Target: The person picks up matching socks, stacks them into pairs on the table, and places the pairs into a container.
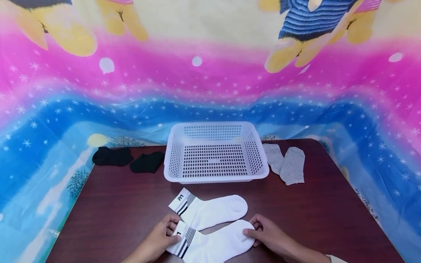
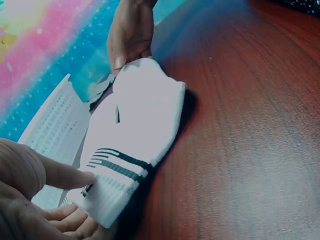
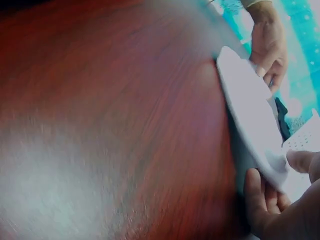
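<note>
Two white ankle socks with black stripes at the cuff are in the head view. The nearer sock (image 1: 215, 243) is held at both ends and partly overlaps the farther sock (image 1: 220, 211), which lies on the table. My left hand (image 1: 161, 233) pinches the nearer sock's cuff, thumb on top and fingers beneath, as the left wrist view shows at the striped cuff (image 2: 112, 187). At the toe end, my right hand (image 1: 268, 233) pinches the sock between thumb and fingers. The right wrist view shows that sock (image 3: 252, 115) edge-on, stretched between both hands.
A white perforated plastic basket (image 1: 215, 179) stands behind the socks. Left of it lie two black socks, one (image 1: 112, 156) beside the other (image 1: 147, 162). Two grey socks (image 1: 292, 166) overlap at its right. The brown table (image 1: 329, 212) meets a patterned cloth (image 1: 210, 80) at the back.
</note>
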Tool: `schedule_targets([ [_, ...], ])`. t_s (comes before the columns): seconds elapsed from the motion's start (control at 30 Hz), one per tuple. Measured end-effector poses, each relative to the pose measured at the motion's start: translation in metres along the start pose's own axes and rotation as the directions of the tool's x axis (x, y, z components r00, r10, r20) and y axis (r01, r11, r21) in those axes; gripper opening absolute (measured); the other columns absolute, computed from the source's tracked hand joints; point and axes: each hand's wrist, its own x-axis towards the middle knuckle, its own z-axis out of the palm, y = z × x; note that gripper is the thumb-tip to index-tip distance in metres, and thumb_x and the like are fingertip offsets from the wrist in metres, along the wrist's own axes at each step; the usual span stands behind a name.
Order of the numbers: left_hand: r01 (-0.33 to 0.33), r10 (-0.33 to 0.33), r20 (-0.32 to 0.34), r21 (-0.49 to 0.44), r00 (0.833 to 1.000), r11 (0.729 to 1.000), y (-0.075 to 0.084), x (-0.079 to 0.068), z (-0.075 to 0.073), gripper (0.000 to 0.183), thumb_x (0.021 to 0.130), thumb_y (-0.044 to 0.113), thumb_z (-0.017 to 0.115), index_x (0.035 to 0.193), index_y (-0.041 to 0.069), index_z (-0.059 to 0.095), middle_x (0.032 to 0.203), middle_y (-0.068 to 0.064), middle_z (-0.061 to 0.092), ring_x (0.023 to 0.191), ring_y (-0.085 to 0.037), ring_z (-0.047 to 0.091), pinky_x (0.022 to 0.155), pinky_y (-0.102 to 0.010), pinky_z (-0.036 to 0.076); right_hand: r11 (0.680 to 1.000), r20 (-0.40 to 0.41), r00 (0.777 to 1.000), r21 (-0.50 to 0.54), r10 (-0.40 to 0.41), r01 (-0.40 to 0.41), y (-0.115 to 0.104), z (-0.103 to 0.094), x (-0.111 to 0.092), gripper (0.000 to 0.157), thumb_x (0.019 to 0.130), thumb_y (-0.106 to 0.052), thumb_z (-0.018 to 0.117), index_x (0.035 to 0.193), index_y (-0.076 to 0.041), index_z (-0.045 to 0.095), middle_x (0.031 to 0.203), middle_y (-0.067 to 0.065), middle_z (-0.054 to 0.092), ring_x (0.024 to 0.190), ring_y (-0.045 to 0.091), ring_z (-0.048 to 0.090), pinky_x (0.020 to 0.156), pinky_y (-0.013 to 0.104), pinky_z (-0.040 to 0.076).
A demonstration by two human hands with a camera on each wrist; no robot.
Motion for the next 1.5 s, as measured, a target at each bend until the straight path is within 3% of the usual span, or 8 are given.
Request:
schedule_targets([
  [0.3, -0.016, 0.027, -0.063, 0.177, 0.998, 0.984, -0.004, -0.006, 0.0, 0.028, 0.073, -0.004, 0.073, 0.096, -0.009, 0.059, 0.078, -0.005, 0.054, 0.065, -0.002, 0.047, 0.058, -0.019, 0.044, 0.982, -0.069, 0.994, -0.175, -0.083, 0.069, 0.004, 0.0, 0.006, 0.031, 0.079, -0.021, 0.077, 0.086, -0.003, 0.053, 0.07, 0.001, 0.053, 0.053, 0.006, 0.054, 0.048, 0.027, 0.053],
  [0.57, 0.004, 0.065, -0.149, 0.423, 0.987, 0.906, 0.001, -0.009, 0.004, 0.023, 0.069, 0.005, 0.079, 0.08, 0.006, 0.058, 0.066, 0.004, 0.051, 0.059, 0.001, 0.042, 0.056, -0.019, 0.039, 0.963, -0.076, 0.99, -0.251, -0.115, 0.093, 0.006, 0.001, 0.007, 0.024, 0.079, -0.02, 0.077, 0.092, -0.006, 0.062, 0.074, 0.002, 0.059, 0.055, 0.003, 0.053, 0.047, 0.026, 0.051],
  [0.63, 0.01, 0.053, -0.141, 0.415, 0.989, 0.91, 0.002, -0.009, 0.004, 0.023, 0.071, 0.006, 0.078, 0.08, 0.006, 0.057, 0.067, 0.003, 0.052, 0.06, 0.0, 0.043, 0.056, -0.02, 0.039, 0.968, -0.078, 0.99, -0.234, -0.116, 0.095, 0.006, 0.0, 0.007, 0.023, 0.079, -0.019, 0.077, 0.091, -0.006, 0.063, 0.075, 0.003, 0.059, 0.054, 0.004, 0.053, 0.047, 0.027, 0.052],
  [0.83, 0.004, 0.025, -0.12, 0.237, 0.992, 0.971, 0.01, -0.005, -0.001, 0.016, 0.083, -0.001, 0.066, 0.09, -0.001, 0.052, 0.076, -0.004, 0.051, 0.065, -0.006, 0.047, 0.059, -0.021, 0.042, 0.989, -0.079, 0.991, -0.104, -0.113, 0.104, -0.005, -0.004, 0.009, 0.022, 0.081, -0.012, 0.074, 0.094, -0.001, 0.061, 0.076, 0.01, 0.06, 0.055, 0.009, 0.056, 0.049, 0.033, 0.054],
  [0.93, 0.005, 0.033, -0.171, 0.219, 0.985, 0.976, 0.025, 0.003, -0.005, 0.011, 0.085, -0.003, 0.063, 0.094, -0.002, 0.055, 0.077, -0.005, 0.054, 0.066, -0.006, 0.048, 0.059, -0.021, 0.044, 0.987, -0.084, 0.988, -0.099, -0.131, 0.122, -0.015, -0.008, 0.012, 0.024, 0.082, -0.013, 0.074, 0.095, 0.001, 0.059, 0.068, 0.008, 0.057, 0.055, 0.009, 0.057, 0.052, 0.034, 0.055],
  [1.1, 0.008, 0.081, -0.282, 0.302, 0.956, 0.953, 0.041, 0.024, -0.013, 0.012, 0.088, 0.002, 0.064, 0.099, -0.001, 0.062, 0.082, -0.005, 0.061, 0.073, -0.01, 0.055, 0.065, -0.022, 0.047, 0.986, -0.113, 0.983, -0.101, -0.143, 0.131, -0.026, -0.013, 0.022, 0.028, 0.084, -0.016, 0.072, 0.098, 0.003, 0.057, 0.062, 0.004, 0.052, 0.057, 0.01, 0.058, 0.056, 0.036, 0.056],
  [1.23, 0.007, 0.114, -0.344, 0.331, 0.932, 0.943, 0.04, 0.046, -0.018, 0.015, 0.09, 0.007, 0.064, 0.103, 0.0, 0.065, 0.086, -0.007, 0.065, 0.08, -0.013, 0.058, 0.07, -0.023, 0.048, 0.991, -0.137, 0.983, -0.071, -0.123, 0.114, -0.032, -0.016, 0.032, 0.03, 0.087, -0.015, 0.07, 0.103, 0.006, 0.056, 0.069, 0.008, 0.057, 0.061, 0.015, 0.061, 0.06, 0.037, 0.057],
  [1.5, 0.033, 0.13, -0.381, 0.393, 0.915, 0.919, 0.025, 0.076, -0.02, 0.016, 0.09, 0.01, 0.064, 0.102, 0.001, 0.067, 0.085, -0.006, 0.067, 0.076, -0.013, 0.057, 0.068, -0.025, 0.047, 0.999, -0.2, 0.979, -0.03, -0.041, 0.036, -0.033, -0.014, 0.05, 0.027, 0.087, -0.01, 0.068, 0.104, 0.006, 0.055, 0.085, 0.014, 0.06, 0.064, 0.022, 0.064, 0.062, 0.037, 0.057],
])
